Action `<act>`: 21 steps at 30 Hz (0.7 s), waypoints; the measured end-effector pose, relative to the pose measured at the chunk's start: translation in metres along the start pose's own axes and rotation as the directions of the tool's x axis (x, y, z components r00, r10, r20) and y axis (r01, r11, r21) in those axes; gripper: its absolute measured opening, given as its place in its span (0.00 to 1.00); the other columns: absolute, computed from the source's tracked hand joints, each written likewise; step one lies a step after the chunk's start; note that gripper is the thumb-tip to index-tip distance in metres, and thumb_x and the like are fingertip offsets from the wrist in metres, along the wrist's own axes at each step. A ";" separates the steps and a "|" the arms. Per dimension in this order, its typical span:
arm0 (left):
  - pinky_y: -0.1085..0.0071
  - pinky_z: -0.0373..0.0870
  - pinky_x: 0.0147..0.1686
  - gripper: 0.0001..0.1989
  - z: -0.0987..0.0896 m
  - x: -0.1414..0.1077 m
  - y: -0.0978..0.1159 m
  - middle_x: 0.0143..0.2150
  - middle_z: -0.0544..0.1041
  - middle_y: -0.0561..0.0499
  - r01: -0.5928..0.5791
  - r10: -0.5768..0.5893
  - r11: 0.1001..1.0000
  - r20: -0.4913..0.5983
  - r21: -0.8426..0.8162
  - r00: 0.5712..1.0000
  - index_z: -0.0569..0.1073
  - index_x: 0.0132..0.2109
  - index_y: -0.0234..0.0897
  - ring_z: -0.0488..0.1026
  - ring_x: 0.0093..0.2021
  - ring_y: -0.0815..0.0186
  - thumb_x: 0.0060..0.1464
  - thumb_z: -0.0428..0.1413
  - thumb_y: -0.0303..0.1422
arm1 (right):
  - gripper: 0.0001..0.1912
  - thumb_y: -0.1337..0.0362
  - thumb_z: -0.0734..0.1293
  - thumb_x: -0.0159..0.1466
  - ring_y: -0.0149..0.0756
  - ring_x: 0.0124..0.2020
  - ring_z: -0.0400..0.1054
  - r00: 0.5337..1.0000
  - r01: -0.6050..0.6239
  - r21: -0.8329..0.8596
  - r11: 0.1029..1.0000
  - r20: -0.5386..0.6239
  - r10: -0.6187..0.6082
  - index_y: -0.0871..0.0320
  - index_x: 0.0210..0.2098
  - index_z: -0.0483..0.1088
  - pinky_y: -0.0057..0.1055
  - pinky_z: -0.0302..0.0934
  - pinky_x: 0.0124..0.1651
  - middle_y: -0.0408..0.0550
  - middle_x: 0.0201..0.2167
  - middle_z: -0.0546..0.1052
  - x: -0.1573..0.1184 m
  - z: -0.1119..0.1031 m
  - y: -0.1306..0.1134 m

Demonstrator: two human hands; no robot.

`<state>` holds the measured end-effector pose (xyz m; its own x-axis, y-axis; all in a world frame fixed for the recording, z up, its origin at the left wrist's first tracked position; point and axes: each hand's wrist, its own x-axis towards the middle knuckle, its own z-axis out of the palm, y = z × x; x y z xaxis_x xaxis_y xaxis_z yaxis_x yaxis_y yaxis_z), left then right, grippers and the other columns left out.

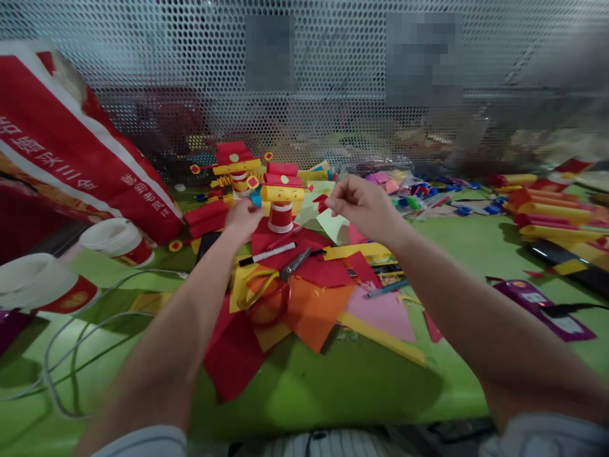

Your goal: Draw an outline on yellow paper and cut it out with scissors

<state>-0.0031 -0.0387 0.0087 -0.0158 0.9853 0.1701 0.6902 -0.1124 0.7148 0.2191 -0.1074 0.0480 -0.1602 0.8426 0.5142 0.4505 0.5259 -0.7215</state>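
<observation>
A paper-cup figure [280, 202] with a yellow face and a red paper hat stands upright at the middle of the table. My left hand [242, 219] is just left of it with curled fingers; whether something is between them is hidden. On the other side, my right hand [364, 206] pinches a small piece of red paper [320, 202] between thumb and fingers, held apart from the figure. A similar figure [236, 166] stands behind on the left. In front lie scissors [295, 263], a white marker [272, 254] and an orange paper sheet [314, 311].
Two white paper cups [111, 238] and a looping cable [71, 330] are at the left, below a large red bag [80, 139]. Rolled coloured paper [556, 212] and a purple device [542, 308] lie right. A perforated metal panel [333, 70] closes off the back.
</observation>
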 end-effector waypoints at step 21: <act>0.61 0.66 0.46 0.16 0.010 -0.138 0.007 0.48 0.73 0.39 -0.304 0.062 0.705 0.372 0.641 0.926 0.69 0.47 0.34 0.69 0.49 0.51 0.54 0.49 0.37 | 0.16 0.57 0.57 0.58 0.27 0.16 0.51 0.967 -0.217 -0.262 0.940 0.077 0.245 0.54 0.17 0.51 0.28 0.43 0.22 0.38 0.12 0.56 -0.112 -0.007 0.026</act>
<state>0.0111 -0.1743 -0.0167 0.2967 0.9536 -0.0505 0.9550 -0.2962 0.0170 0.2548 -0.1887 -0.0252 -0.1124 0.9520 0.2847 0.6883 0.2812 -0.6687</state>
